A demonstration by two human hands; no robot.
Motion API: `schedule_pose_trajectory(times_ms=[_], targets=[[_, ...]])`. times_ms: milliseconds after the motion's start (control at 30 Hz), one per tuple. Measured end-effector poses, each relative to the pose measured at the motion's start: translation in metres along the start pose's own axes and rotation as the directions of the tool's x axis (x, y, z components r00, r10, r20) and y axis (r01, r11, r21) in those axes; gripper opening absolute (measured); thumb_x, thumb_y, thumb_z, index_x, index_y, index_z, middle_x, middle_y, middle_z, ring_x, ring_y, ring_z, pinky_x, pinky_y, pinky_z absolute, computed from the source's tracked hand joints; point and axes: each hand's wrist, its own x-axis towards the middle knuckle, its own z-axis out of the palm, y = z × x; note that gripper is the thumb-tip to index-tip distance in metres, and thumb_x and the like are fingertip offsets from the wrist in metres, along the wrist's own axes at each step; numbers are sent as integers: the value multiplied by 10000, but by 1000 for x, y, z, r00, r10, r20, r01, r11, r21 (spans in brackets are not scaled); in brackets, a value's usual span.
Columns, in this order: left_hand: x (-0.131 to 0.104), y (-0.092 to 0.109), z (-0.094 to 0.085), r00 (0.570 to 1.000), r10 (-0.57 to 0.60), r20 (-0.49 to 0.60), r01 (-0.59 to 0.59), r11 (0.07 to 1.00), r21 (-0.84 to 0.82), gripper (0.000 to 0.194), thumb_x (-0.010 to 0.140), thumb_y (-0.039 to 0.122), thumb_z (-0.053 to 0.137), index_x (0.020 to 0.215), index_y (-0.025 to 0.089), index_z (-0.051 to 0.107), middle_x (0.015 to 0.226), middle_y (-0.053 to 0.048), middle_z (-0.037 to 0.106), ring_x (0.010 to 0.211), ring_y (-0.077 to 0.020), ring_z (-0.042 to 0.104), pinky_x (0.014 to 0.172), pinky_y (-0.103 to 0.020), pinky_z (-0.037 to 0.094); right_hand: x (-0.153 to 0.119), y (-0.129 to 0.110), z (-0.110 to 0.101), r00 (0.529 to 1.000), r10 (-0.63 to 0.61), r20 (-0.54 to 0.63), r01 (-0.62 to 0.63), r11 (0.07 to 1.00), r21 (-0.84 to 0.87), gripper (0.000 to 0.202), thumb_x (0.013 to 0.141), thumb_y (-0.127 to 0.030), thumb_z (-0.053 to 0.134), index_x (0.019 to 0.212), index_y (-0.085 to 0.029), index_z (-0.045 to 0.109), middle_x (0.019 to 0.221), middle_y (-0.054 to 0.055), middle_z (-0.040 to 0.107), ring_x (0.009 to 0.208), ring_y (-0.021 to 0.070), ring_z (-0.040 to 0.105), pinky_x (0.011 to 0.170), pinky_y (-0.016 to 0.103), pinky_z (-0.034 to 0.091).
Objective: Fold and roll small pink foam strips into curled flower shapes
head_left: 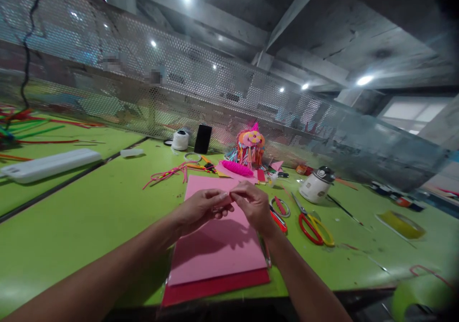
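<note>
The green table carries a pink sheet stacked on a red sheet. Above the pink sheet, the left hand and right hand meet, fingertips pinched together; any item gripped is too small to identify. Red-and-yellow scissors lie just right.

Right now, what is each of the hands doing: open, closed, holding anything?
Left hand: fingers curled, pinching something small over the pink sheet; what it is cannot be told.
Right hand: fingers pinched shut on the same small item.
</note>
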Motion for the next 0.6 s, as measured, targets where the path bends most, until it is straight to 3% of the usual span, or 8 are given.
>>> schedule_pose_trajectory(times_ms=[233,367,467,600], targets=[[1,4,0,982,170,-76,-153,969,195,178,719,233,710,845,116,663,658,-15,606,593,-86,501,568,-217,370,2,-7,-2,999,-2,37,-1,998,64,128,804,-179,583,900,-208,662,918,57,590,881,167,569,754,298,480],[4,1,-1,948,280,-151,-233,934,270,248,674,253,739,869,134,642,659,-11,623,594,-109,529,539,-227,387,1,-2,3,994,112,0,-111,987,117,242,751,-132,595,981,-203,622,994,57,588,913,168,575,766,293,491],[8,-4,0,913,338,-230,-262,915,307,269,658,262,748,860,126,633,646,-11,633,558,-107,536,519,-229,404,-1,7,7,965,248,-82,-229,954,193,196,709,-115,605,892,-183,594,828,17,593,718,133,586,644,264,494],[9,-4,2,887,334,-320,-255,930,264,278,612,261,773,807,115,641,672,-31,662,581,-128,586,587,-264,465,-2,13,9,951,309,-28,-292,921,257,37,753,-184,597,778,-158,606,645,-3,577,566,118,556,581,266,468]])
